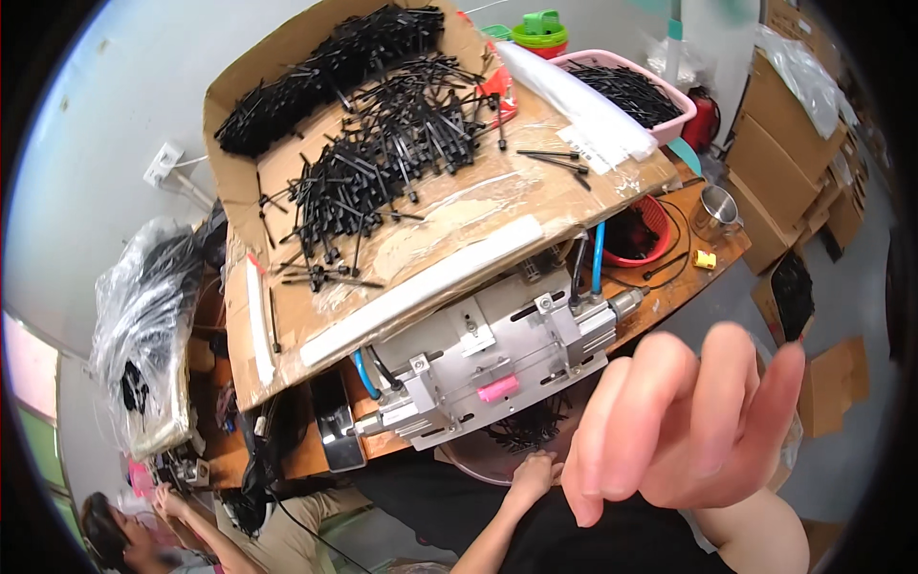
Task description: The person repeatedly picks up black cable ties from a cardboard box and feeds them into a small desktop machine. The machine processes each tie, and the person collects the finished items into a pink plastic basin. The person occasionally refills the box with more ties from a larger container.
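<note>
Raised close to the camera, my right hand [674,421] has its fingers bent and apart, and no object shows in it. Small and lower down, my left hand [535,475] is closed at the rim of a shallow bowl [469,463]; what its fingers hold, if anything, is hidden. Thin black plastic sticks [528,428] lie in that bowl. Just beyond it stands a metal fixture [469,359] with air cylinders at both sides and a small pink piece [497,387] at its middle. Past the fixture, a tilted cardboard tray [459,230] bears heaps of black sticks with small collars [382,153].
More black sticks fill a pink basin [690,107] at the back right. A red basket [660,234], a metal mug [715,212] and a small yellow item [705,259] stand on the wooden table [669,295]. Cardboard boxes [784,143] line the right. Another person [134,531] sits at lower left.
</note>
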Available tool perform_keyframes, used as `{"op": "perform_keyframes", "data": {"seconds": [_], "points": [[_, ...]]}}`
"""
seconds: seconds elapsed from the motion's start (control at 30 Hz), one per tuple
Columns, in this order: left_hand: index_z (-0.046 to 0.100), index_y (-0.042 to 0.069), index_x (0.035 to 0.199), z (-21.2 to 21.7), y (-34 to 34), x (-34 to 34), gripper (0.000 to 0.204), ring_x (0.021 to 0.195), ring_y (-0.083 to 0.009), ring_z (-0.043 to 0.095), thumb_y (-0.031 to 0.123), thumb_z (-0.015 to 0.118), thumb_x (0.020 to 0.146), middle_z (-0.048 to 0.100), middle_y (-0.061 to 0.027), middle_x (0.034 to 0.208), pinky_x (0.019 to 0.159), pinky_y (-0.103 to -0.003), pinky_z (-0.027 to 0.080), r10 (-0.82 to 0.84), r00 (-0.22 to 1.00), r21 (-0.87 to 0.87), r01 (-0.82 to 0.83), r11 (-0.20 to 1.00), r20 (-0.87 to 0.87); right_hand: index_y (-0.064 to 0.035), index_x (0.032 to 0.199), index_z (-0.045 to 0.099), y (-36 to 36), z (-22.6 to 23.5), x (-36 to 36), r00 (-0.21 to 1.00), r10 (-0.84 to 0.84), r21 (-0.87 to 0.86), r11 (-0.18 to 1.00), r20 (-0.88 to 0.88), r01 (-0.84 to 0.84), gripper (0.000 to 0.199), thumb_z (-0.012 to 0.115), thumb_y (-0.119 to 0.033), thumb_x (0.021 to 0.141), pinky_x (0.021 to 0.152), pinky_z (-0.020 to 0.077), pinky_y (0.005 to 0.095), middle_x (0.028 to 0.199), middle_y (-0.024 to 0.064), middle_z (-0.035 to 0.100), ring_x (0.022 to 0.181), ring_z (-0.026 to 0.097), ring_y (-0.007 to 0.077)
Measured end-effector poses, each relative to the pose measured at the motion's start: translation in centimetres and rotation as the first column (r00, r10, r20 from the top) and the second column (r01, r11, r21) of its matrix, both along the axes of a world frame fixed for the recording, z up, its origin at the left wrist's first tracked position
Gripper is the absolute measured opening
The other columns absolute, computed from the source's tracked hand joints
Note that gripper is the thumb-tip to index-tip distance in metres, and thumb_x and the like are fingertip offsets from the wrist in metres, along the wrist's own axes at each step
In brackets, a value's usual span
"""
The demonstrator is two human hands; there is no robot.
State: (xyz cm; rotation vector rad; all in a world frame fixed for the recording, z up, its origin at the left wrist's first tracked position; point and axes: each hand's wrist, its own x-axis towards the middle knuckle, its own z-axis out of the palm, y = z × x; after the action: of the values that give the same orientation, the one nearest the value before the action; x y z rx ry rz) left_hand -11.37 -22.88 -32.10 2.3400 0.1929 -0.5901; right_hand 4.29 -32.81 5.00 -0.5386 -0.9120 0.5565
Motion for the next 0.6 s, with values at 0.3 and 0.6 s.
{"op": "perform_keyframes", "data": {"seconds": [0.3,0.6], "points": [[0.063,-0.005,0.115,14.3,4.0,1.7,0.034,0.1,-0.0399,0.063,0.022,0.059,0.095,0.066,-0.0246,0.108,0.087,-0.042,0.05,0.022,0.968,-0.317,0.06,0.946,0.249,-0.0091,0.089,0.043,2.2,-1.1,-3.5,0.966,-0.22,0.258,0.934,-0.132,0.248,0.043,0.024,-0.045,0.103,0.062,0.0541,0.0472,0.1,0.0256,0.054,0.083,0.057,0.0387],[0.06,-0.005,0.12,15.6,3.5,2.0,0.037,0.103,-0.0401,0.061,0.023,0.058,0.096,0.066,-0.0244,0.108,0.09,-0.042,0.049,-0.014,0.972,-0.307,0.087,0.948,0.234,-0.0053,0.092,0.047,2.2,-0.7,-3.5,0.961,-0.265,0.348,0.896,-0.077,0.275,0.039,0.03,-0.038,0.102,0.071,0.0519,0.0444,0.103,0.0232,0.056,0.09,0.056,0.0355]]}}
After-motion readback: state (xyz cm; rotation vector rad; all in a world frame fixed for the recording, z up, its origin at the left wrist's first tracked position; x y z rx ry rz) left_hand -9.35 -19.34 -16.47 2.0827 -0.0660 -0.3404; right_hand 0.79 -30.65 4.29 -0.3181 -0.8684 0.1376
